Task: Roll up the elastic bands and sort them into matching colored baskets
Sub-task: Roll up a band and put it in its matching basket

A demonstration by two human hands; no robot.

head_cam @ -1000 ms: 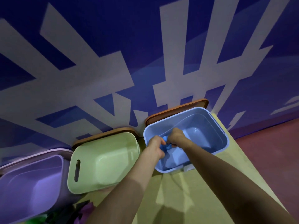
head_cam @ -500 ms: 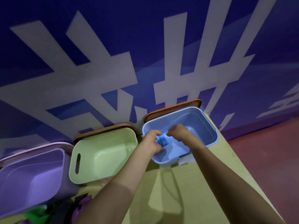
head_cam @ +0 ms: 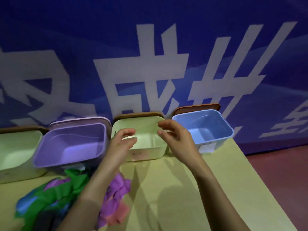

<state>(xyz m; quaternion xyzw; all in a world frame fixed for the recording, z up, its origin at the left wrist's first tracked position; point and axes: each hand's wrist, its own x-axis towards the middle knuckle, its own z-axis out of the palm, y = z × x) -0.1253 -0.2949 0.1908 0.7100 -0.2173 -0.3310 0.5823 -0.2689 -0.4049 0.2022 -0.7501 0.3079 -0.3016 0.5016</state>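
Observation:
Both my hands hover over the green basket [head_cam: 146,153] in the middle of the row. My left hand [head_cam: 122,140] has loosely curled fingers and holds nothing. My right hand [head_cam: 175,135] is open with fingers spread, also holding nothing. To the right stands the blue basket [head_cam: 215,137]; I cannot make out a rolled band inside it. Left of the green one is the purple basket [head_cam: 70,147]. A tangled pile of elastic bands lies at the lower left: green [head_cam: 55,192], purple [head_cam: 116,187], blue [head_cam: 25,204] and pink [head_cam: 118,214].
Another pale green basket [head_cam: 15,157] sits at the far left. Brown lids [head_cam: 196,108] lean behind the baskets against a blue banner wall. The yellow-green table [head_cam: 208,189] ends at the right, with red floor [head_cam: 283,180] beyond.
Both hands have let go of the blue band in the blue basket and pulled back leftward over the green basket. The view has swung left and down, showing the band pile.

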